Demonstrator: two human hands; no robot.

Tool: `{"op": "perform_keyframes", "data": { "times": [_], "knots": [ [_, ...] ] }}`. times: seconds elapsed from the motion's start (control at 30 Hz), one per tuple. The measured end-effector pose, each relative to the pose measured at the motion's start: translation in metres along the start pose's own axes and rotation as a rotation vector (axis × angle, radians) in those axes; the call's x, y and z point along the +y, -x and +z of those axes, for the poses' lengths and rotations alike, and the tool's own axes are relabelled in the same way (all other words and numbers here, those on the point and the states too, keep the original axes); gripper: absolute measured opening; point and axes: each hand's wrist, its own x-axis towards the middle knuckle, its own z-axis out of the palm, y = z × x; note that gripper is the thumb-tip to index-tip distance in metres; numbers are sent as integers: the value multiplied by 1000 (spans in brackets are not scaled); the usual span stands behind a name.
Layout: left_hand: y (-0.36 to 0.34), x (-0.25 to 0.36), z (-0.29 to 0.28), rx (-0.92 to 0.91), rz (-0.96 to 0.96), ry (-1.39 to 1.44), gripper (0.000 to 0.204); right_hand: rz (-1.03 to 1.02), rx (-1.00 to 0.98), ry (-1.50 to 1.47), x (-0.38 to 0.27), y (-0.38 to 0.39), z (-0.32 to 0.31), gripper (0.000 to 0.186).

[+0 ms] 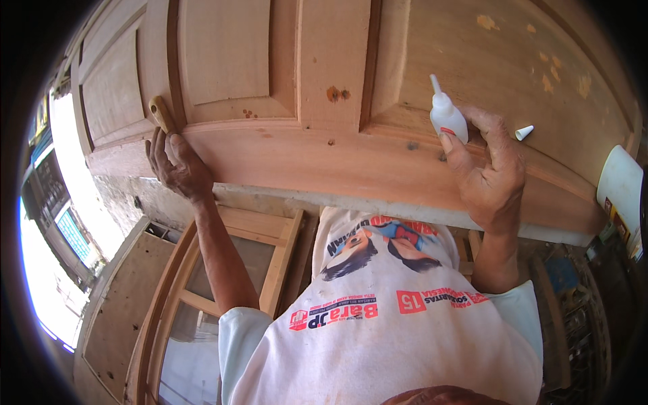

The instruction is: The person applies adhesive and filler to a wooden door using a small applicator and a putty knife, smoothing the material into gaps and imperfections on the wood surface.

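A panelled wooden door (324, 155) lies flat in front of me, with small filler patches and knots on it. My left hand (177, 165) rests on the door's near rail and grips a small tan wooden-handled tool (161, 113) that points away from me. My right hand (487, 169) holds a small white squeeze bottle (446, 116) upright on the door, nozzle up. The bottle's white cap (524, 132) lies loose on the wood just right of that hand.
A white plastic container (619, 182) sits at the door's right end. Below the door's near edge, wooden frames (270, 250) lean on the left, and cluttered items (574, 297) sit low on the right. My white printed shirt (378, 324) fills the lower middle.
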Motion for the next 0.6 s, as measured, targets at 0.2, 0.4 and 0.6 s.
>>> {"op": "perform_keyframes", "data": {
  "times": [0.2, 0.4, 0.6],
  "knots": [
    [3, -2, 2, 32, -47, 18, 34, -98, 110, -34, 14, -8, 10, 27],
    [1, -6, 1, 33, 2, -13, 34, -227, 242, 137, 26, -34, 14, 26],
    [5, -4, 3, 52, -68, 25, 34, -197, 302, 182, 40, -37, 20, 27]
  ]
}}
